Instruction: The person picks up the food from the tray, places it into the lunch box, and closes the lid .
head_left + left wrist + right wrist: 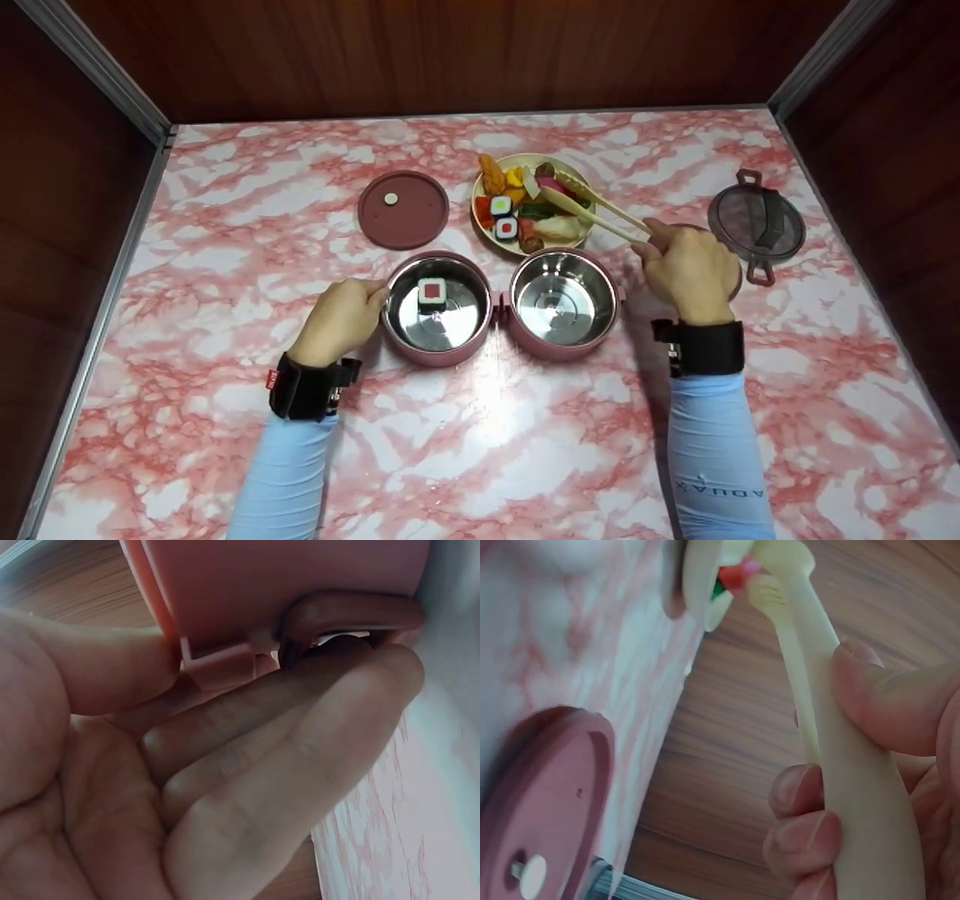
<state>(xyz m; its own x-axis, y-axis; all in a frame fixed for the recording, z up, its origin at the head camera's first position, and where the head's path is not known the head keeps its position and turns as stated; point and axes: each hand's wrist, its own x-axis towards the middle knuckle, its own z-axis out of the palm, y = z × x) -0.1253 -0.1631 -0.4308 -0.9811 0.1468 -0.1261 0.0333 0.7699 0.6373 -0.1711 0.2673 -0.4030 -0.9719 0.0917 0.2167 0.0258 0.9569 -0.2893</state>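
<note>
My left hand (pixel 339 321) grips the side of the left pink steel-lined bowl (pixel 439 358), thumb near its rim and fingers at its brown handle (pixel 352 615). A sushi roll piece (pixel 432 293) with a red centre sits inside. Beside it stands a matching right bowl (pixel 564 346), with nothing inside. My right hand (pixel 694 270) holds cream tongs (pixel 611 223), thumb on one arm and fingers curled round. Their spoon-like and fork-like tips reach over a plate (pixel 486 238) of toy food, around a pinkish-red piece (pixel 553 184); whether they grip it I cannot tell.
A maroon lid (pixel 405 217) with a white knob lies left of the plate. Another round maroon piece (pixel 733 285) is partly hidden beneath my right hand. A dark see-through lid (pixel 735 225) with handles lies at the right. Brown panels (pixel 480 60) wall the marbled table.
</note>
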